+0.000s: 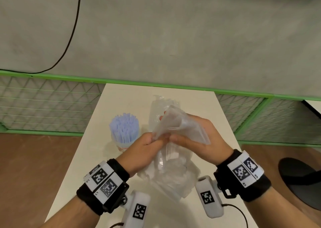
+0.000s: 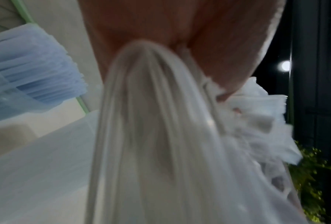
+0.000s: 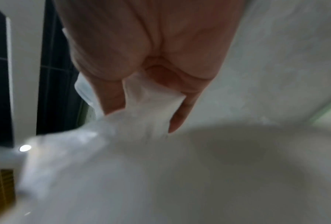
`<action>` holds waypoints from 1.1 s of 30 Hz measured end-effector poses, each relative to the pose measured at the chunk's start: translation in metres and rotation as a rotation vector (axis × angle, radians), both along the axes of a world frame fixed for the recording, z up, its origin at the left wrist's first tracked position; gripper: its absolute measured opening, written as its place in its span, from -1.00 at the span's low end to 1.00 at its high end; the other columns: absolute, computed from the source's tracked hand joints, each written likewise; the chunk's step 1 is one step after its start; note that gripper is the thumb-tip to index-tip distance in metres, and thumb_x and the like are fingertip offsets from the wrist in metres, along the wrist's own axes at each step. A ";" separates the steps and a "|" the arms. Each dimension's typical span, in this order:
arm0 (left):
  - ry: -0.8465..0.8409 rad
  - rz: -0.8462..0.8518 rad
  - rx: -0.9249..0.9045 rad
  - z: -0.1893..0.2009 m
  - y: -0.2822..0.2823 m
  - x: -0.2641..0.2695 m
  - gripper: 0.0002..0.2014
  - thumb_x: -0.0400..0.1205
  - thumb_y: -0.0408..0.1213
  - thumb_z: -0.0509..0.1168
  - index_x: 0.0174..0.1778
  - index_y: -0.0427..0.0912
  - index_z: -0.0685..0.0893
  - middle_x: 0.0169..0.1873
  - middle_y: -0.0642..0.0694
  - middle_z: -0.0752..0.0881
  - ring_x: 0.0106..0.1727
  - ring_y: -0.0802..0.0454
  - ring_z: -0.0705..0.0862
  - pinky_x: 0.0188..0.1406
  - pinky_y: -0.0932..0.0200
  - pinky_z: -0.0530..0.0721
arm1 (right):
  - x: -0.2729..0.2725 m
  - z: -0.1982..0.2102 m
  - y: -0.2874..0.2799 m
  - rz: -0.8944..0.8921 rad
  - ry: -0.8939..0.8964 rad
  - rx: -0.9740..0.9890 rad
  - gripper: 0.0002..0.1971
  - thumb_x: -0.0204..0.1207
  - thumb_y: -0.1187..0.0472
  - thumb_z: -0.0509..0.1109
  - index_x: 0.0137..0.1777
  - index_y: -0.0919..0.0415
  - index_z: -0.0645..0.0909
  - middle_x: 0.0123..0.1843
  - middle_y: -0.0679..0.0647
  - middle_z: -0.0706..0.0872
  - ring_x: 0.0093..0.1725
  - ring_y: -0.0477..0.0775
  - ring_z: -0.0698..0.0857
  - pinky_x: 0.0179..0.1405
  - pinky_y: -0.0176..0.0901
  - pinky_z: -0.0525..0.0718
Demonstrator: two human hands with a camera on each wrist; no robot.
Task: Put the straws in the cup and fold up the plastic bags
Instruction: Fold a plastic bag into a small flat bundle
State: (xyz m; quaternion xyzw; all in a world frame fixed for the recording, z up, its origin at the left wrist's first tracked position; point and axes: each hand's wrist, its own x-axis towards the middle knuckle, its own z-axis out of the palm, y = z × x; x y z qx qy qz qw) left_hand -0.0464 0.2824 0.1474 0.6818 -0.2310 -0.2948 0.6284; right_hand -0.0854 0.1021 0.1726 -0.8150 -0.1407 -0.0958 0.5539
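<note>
Bag (image 1: 180, 128) pinched in our 2 hands — left (image 1: 147, 147), right (image 1: 199, 140), fingers curled on film. Risk: slick plastic slips, fold springs open — or elbow tips cup (image 1: 124, 145) of straws (image 1: 124, 123).

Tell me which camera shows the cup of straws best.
Head view: the cup of straws stands sharp and nearly whole on the table, only its base hidden by the left hand. Left wrist shows a blurred blue bunch; right wrist shows none.
</note>
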 end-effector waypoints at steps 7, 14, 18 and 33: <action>0.087 -0.014 -0.076 0.004 -0.001 0.001 -0.74 0.75 -0.20 0.23 -0.05 -0.22 0.80 -0.25 -0.19 0.83 -0.18 0.03 0.79 -0.17 0.25 0.69 | -0.007 -0.016 -0.006 0.093 -0.314 -0.275 -0.59 0.63 0.46 0.33 0.33 0.01 0.71 0.37 -0.02 0.71 0.33 -0.08 0.68 0.38 -0.03 0.58; 0.310 -0.084 -0.249 -0.007 0.016 0.005 -0.56 0.51 -0.48 0.41 0.34 -0.20 0.66 0.22 -0.31 0.75 0.22 -0.21 0.75 0.13 0.04 0.76 | -0.016 -0.028 -0.022 -0.093 -0.387 -0.589 -0.65 0.45 0.22 0.54 0.26 0.07 0.75 0.48 -0.05 0.57 0.42 -0.09 0.60 0.41 -0.28 0.55; 0.363 -0.049 -0.264 -0.018 0.024 0.010 -0.31 0.47 -0.66 0.40 0.49 -0.04 0.54 0.33 -0.19 0.70 0.32 -0.15 0.70 0.17 0.08 0.73 | -0.019 -0.015 -0.020 -0.133 -0.155 -0.018 -0.78 0.46 0.16 0.54 0.08 -0.08 0.82 0.30 -0.11 0.74 0.31 -0.11 0.70 0.29 -0.17 0.66; 0.407 0.032 -0.152 0.009 0.010 0.002 -0.60 0.55 0.08 0.29 0.10 -0.10 0.83 0.10 -0.20 0.81 0.08 -0.07 0.78 0.00 0.05 0.76 | -0.007 -0.010 -0.014 -0.064 -0.206 -0.262 -0.72 0.41 0.26 0.56 0.13 0.11 0.81 0.26 -0.08 0.76 0.24 -0.09 0.73 0.27 -0.23 0.64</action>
